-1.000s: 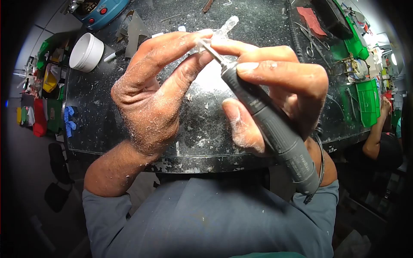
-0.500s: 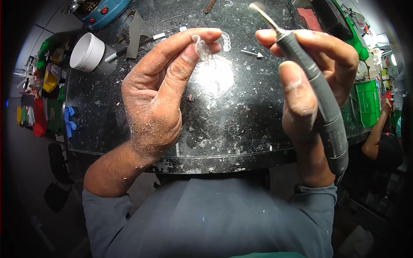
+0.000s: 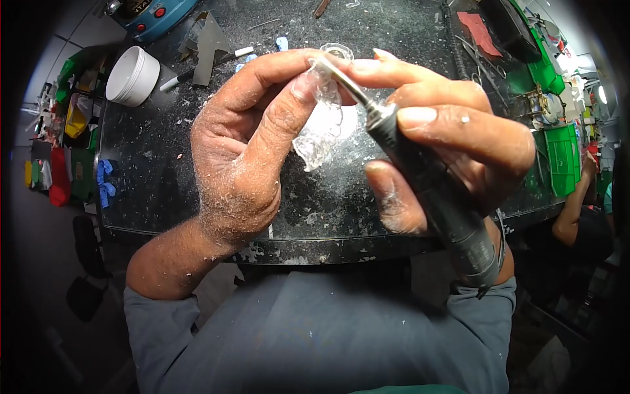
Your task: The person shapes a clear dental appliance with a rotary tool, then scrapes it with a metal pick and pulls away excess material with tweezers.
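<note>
Dusted with white particles, my left hand pinches a clear, tooth-shaped plastic piece between thumb and fingers. My right hand is wrapped round a dark rotary handpiece. The handpiece's metal shaft points up and left, and its tip is at the upper part of the clear piece. Fingers of my right hand reach close to my left fingertips. Under the held piece, more clear plastic shows over the bright spot; whether it is one piece with it I cannot tell.
A white tub, a marker, grey sheet scraps and a blue machine stand at the left of the dusty black table. Tweezers and scissors, a red sheet and a green basket are right. Another person's arm shows far right.
My right hand has moved left and down, bringing the handpiece shaft to the clear piece. More of the clear plastic now shows below my left fingertips.
</note>
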Available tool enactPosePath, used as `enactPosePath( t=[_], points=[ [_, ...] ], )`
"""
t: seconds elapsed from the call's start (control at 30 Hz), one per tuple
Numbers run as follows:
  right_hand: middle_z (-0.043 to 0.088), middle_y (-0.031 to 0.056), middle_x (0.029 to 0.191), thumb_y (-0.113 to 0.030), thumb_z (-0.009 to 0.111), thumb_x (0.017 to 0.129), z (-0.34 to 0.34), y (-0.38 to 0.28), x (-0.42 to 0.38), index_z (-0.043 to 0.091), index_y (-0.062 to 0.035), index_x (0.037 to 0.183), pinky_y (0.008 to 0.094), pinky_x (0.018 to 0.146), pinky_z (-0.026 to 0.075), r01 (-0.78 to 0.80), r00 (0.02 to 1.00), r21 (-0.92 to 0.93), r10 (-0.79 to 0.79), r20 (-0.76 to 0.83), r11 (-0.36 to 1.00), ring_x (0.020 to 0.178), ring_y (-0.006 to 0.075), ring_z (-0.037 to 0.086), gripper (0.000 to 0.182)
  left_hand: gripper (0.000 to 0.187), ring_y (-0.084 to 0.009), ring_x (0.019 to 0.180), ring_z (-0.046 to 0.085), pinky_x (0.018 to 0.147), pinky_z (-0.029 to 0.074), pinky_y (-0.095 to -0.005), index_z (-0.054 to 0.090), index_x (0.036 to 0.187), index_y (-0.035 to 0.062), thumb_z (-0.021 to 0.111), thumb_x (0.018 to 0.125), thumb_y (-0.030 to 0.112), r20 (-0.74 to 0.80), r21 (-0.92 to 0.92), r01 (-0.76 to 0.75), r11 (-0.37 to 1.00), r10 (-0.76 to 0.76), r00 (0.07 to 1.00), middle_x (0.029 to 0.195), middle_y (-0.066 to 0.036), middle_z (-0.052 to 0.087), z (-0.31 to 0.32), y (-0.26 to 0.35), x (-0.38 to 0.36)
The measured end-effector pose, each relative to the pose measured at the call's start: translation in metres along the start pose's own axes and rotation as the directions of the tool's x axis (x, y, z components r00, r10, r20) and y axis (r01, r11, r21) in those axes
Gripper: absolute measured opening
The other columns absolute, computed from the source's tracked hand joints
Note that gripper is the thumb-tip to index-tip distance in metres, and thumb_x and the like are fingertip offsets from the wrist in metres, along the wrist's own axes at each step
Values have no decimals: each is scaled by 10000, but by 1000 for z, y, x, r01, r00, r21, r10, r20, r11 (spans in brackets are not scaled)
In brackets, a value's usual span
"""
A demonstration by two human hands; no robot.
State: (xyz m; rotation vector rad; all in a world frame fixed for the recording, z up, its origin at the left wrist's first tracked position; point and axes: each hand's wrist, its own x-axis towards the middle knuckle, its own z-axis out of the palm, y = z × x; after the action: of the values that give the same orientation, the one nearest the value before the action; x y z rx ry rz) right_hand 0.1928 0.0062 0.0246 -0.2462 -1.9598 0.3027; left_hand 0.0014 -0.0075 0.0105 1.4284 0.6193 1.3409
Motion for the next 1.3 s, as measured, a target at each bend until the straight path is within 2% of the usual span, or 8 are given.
enactPosePath(
  t=[0.2, 0.3, 0.43, 1.07, 1.13, 1.17, 1.23, 1.3],
  points=[
    [583, 190, 973, -6, 753, 707, 8, 2, -4, 443, -7, 1111, 548, 949, 452, 25, 999, -56, -27, -33, 998, 1017, 364, 621, 509, 255, -164, 1001, 602, 914, 453, -302, 551, 1157, -37, 504, 965, 124, 28, -74, -27, 997, 29, 999, 1099, -111, 612, 2, -1, 2],
    [585, 190, 968, -13, 763, 698, 10, 4, -5, 445, -9, 1107, 546, 949, 451, 28, 997, -51, -31, -66, 998, 1011, 368, 622, 519, 251, -155, 1005, 595, 915, 450, -295, 552, 1161, -31, 509, 963, 118, 19, -5, -31, 1000, 31, 999, 1115, -104, 605, 0, -3, 0],
    [583, 190, 970, -14, 760, 705, 9, 4, -4, 449, -9, 1103, 549, 949, 449, 47, 998, -38, -48, -29, 998, 1006, 369, 623, 505, 254, -154, 1011, 591, 913, 450, -289, 552, 1164, -29, 519, 959, 119, 55, -67, -40, 997, 43, 998, 1124, -106, 600, -1, -4, 0],
    [583, 191, 973, 10, 739, 719, 15, 5, -5, 453, 2, 1086, 546, 947, 453, 40, 996, 91, -33, -84, 995, 997, 371, 622, 465, 252, -154, 1022, 582, 919, 436, -297, 579, 1144, -35, 515, 947, 109, 37, 30, -30, 999, 29, 999, 1127, -114, 606, -1, -1, -1],
    [625, 125, 880, 60, 800, 613, 21, 4, -4, 579, -9, 1002, 357, 745, 554, -1, 974, 56, 13, -225, 998, 865, 278, 672, 453, 254, -160, 1024, 583, 923, 436, -303, 578, 1141, -39, 517, 945, 110, 44, 0, -20, 1000, 20, 999, 1129, -115, 606, 0, 0, -1],
    [625, 125, 880, 60, 800, 613, 18, 2, -5, 579, -9, 1002, 357, 745, 554, -1, 974, 55, 14, -225, 999, 865, 278, 672, 453, 266, -170, 1029, 585, 928, 437, -314, 576, 1140, -44, 520, 942, 123, 49, -19, 24, 1000, -23, 999, 1131, -124, 604, 1, 1, 0],
    [620, 132, 905, 31, 794, 665, 9, -1, -5, 496, 24, 1113, 349, 739, 561, -76, 970, 27, 80, -230, 997, 863, 249, 668, 538, 278, -180, 1035, 586, 933, 437, -325, 574, 1139, -49, 523, 938, 136, 55, -40, 71, 997, -69, 996, 1133, -133, 603, 2, 5, 1],
    [620, 217, 978, -198, 685, 860, 8, -1, -1, 355, -14, 1225, 478, 891, 503, -166, 961, 94, 182, -209, 982, 909, 309, 650, 525, 326, -196, 1058, 582, 957, 425, -335, 568, 1146, -54, 548, 915, 175, 168, -140, 269, 953, -245, 955, 1123, -161, 604, 1, 10, 3]
  ],
)
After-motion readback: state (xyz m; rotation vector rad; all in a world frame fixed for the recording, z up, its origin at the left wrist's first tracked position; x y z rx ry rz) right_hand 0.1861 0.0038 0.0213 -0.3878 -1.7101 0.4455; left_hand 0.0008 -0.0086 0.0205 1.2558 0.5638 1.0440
